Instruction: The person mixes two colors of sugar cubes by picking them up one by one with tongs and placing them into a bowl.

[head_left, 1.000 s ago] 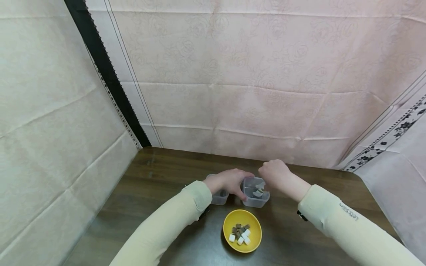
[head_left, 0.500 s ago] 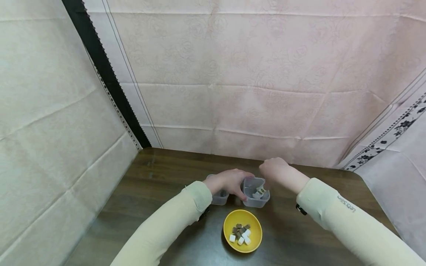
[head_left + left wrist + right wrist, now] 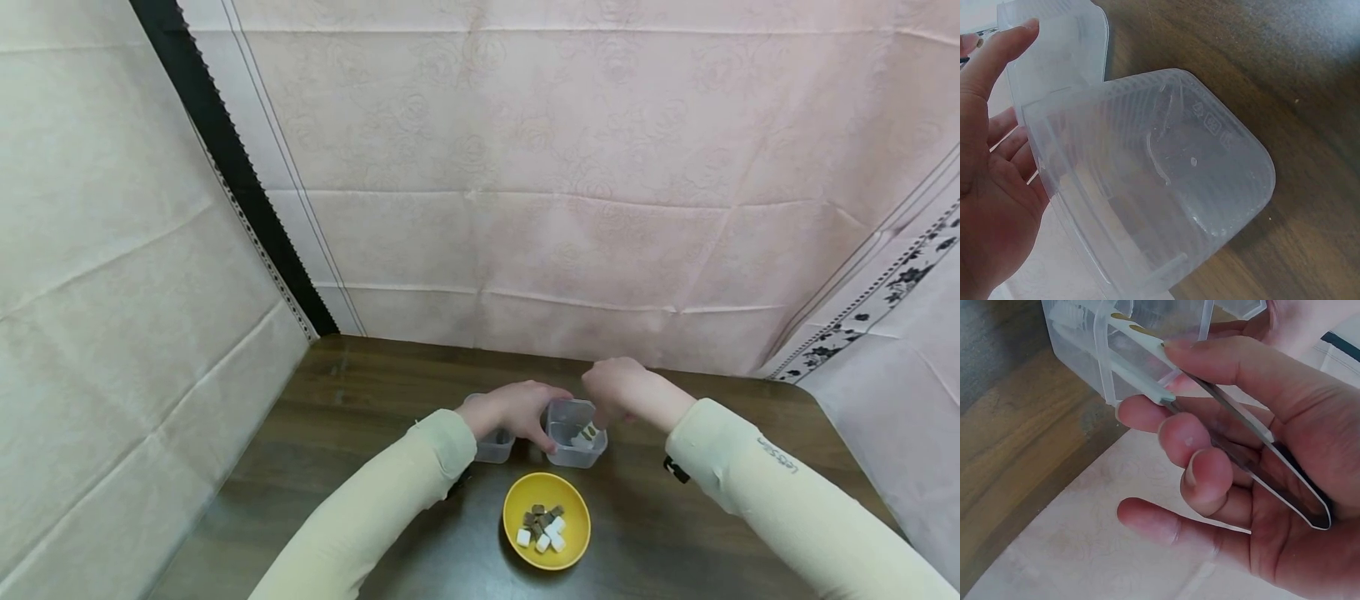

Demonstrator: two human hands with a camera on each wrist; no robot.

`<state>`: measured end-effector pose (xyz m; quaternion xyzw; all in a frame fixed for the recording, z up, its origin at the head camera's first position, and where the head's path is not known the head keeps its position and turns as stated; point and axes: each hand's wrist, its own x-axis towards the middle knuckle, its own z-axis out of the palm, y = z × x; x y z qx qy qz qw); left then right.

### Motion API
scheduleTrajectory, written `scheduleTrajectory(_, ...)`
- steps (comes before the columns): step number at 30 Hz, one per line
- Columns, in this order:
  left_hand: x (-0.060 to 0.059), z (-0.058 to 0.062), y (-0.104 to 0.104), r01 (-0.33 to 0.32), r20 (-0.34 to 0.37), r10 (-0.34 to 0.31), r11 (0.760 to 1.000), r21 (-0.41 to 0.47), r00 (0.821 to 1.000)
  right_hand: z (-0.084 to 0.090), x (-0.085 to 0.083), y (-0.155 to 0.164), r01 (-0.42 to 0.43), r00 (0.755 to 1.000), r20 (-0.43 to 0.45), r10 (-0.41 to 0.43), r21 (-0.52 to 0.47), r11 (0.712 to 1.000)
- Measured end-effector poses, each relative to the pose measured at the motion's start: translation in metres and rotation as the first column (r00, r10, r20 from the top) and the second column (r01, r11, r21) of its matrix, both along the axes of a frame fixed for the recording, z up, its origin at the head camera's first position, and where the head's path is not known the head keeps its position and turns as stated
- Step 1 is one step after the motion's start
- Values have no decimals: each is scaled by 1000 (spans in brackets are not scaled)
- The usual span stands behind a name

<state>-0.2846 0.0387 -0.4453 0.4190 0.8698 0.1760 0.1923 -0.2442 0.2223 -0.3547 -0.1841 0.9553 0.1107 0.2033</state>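
dark wood table (image 3: 360, 417) before pink curtain (image 3: 570, 167)

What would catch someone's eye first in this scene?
The yellow bowl of brown and white cubes stands out on the dark table, nearest the person. Just behind it, the right hand dips metal tweezers into a clear container steadied by the left hand.

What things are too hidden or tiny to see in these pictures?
- Tweezers tips: the right wrist view blurs them behind the clear box wall, so whether they hold anything is unclear.
- Left clear box: in the head view the left hand covers it.
- Pieces in the yellow bowl: too small in the head view to identify.
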Motion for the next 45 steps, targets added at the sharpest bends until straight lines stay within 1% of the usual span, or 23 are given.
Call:
scheduleTrajectory(5, 0, 0, -1, 1, -3, -1, 1000, 6, 1000, -1, 3, 1, -45, 999, -2, 45, -8, 999)
scheduleTrajectory(9, 0, -1, -2, 3, 2, -3, 1000, 15, 1000, 0, 7, 3, -54, 999, 8, 54, -31, 998)
scheduleTrajectory(12, 0, 0, -1, -1, 2, 1, 1000, 14, 1000, 3, 12, 7, -63, 998, -5, 62, -82, 995)
scheduleTrajectory(17, 1, 0, -1, -12, -4, 12, 1000, 8, 1000, 8, 20, 19, -93, 994, -73, 81, -186, 978)
scheduleTrajectory(20, 0, 0, 0, -14, -11, 14, 1000, 5, 1000, 10, 24, 26, -111, 991, -103, 87, -248, 962)
scheduleTrajectory(23, 0, -1, 1, -16, -15, 16, 1000, 0, 1000, 14, 27, 33, -165, 981, -143, 127, -293, 942)
scheduleTrajectory(27, 1, -1, 1, -26, -3, 26, 1000, -3, 1000, 21, 31, 41, -229, 967, -188, 173, -339, 913)
scheduleTrajectory(31, 1, -1, 2, -27, -2, 27, 1000, -6, 1000, 29, 37, 48, -236, 968, -177, 177, -406, 883)
scheduleTrajectory(37, 2, 0, 2, -16, -16, 16, 1000, -8, 1000, 34, 46, 57, -275, 960, -191, 207, -472, 838)
scheduleTrajectory(40, 2, 0, 2, -15, -13, 15, 1000, -7, 1000, 37, 52, 60, -275, 960, -186, 208, -494, 825)
scheduleTrajectory(45, 3, 1, 1, -16, -10, 16, 1000, -3, 1000, 39, 63, 62, -260, 965, -180, 193, -519, 814)
